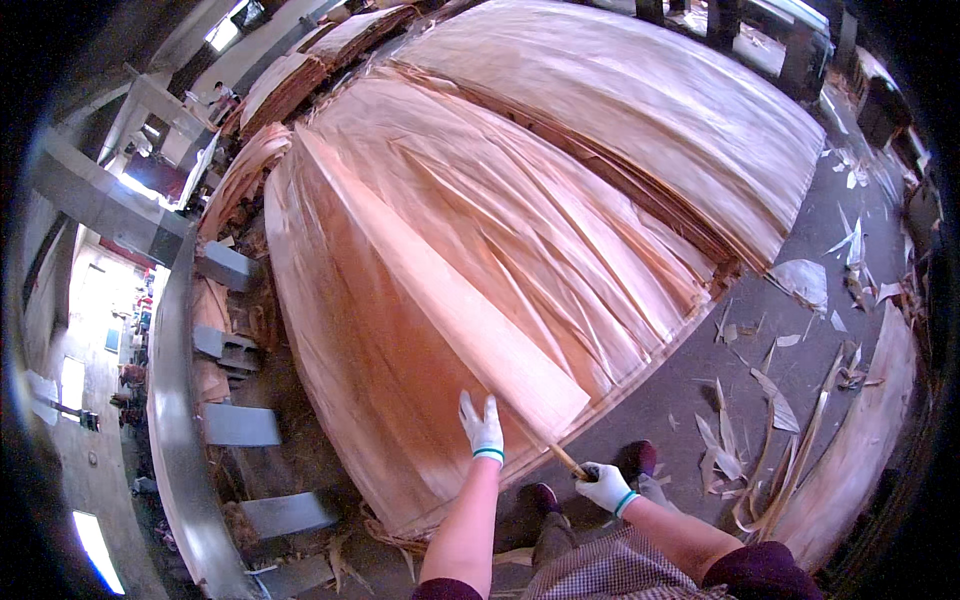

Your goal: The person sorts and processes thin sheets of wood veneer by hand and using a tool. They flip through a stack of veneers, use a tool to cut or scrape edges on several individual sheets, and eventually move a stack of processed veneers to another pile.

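Observation:
A broad stack of thin, pinkish-tan wood veneer sheets [350,330] spreads out before me, its surface wavy and creased. Along it runs a long strip of the top veneer, folded or curled over [470,310], with its near end close to my hands. My right hand [606,489], in a white glove, is closed round the near end of a thin wooden stick [564,457]. The stick's far part disappears beneath the curled veneer. My left hand [482,430], also gloved in white, has its fingers apart over the sheet left of the stick; whether it touches, I cannot tell.
Another tall veneer stack [640,90] stands beyond to the right. Torn veneer scraps [775,400] litter the dark floor on the right, near a pale veneer sheet [850,460]. Grey metal supports [240,425] line the left. A person [222,98] is far off at upper left.

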The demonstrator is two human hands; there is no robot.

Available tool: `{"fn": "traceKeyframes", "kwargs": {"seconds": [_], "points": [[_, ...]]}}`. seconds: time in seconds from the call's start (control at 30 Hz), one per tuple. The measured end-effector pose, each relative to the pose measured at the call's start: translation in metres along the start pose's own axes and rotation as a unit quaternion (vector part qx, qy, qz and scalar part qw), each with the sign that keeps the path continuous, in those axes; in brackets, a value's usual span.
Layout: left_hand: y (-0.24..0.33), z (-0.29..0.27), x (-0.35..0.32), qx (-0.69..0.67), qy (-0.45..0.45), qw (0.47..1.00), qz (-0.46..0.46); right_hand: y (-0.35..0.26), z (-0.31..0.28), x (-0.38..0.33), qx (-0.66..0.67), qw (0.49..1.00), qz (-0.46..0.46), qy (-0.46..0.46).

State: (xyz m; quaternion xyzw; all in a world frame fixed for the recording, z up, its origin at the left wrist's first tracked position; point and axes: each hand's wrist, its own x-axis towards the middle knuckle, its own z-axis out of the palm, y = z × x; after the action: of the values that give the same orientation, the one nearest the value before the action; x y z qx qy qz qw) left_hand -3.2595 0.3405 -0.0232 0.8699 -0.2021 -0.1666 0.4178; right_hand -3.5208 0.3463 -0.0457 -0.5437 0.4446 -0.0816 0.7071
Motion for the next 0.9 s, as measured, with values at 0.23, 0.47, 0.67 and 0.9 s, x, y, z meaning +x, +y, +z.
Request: {"fn": "traceKeyframes", "kwargs": {"seconds": [0.23, 0.47, 0.67, 0.9], "points": [[-0.067, 0.051, -0.016, -0.291, -0.227, 0.853, -0.368, -0.015, -0.004, 0.023, -0.047, 0.998, 0.007, -0.03], [0.041, 0.025, -0.038, -0.272, -0.198, 0.914, -0.226, -0.066, -0.004, -0.021, 0.117, 0.982, 0.066, -0.133], [0.118, -0.052, -0.043, -0.292, -0.111, 0.916, -0.251, -0.084, 0.017, -0.044, 0.238, 0.939, 0.008, -0.246], [0.132, -0.115, -0.027, -0.349, -0.161, 0.89, -0.245, -0.063, -0.095, 0.058, 0.446, 0.884, 0.116, 0.078]]}}
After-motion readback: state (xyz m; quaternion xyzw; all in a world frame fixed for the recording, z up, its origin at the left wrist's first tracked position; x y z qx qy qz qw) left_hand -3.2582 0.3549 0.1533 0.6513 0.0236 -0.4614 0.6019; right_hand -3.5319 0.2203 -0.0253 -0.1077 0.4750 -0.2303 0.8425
